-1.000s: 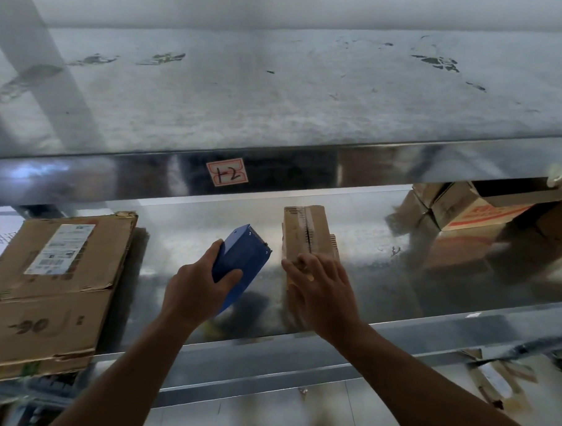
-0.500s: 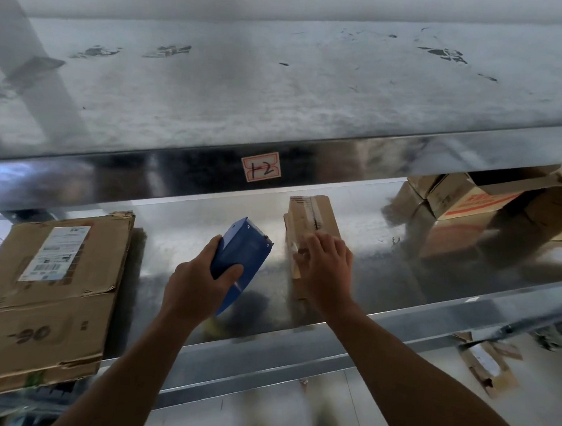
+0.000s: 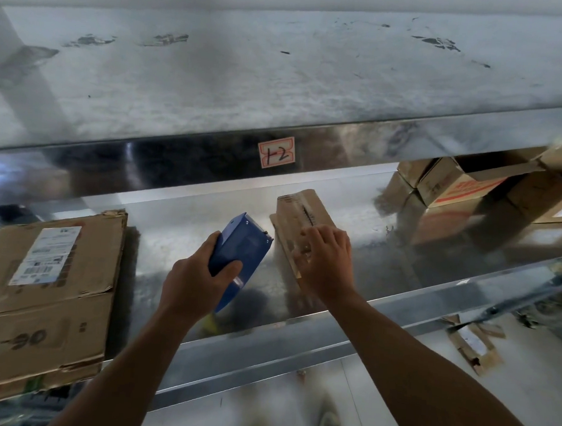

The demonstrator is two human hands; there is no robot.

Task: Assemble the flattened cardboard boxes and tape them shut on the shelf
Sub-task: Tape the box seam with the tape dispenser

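my left hand grips the blue tape dispenser, right hand lies flat on the small box; flattened cardboard left, open boxes right.

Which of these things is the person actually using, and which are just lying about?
In use: blue plastic tape dispenser in left hand; small brown cardboard box under right hand; flattened brown cardboard sheets.
Lying about: open printed cardboard boxes, back right; torn cardboard scraps on floor; handwritten paper label.
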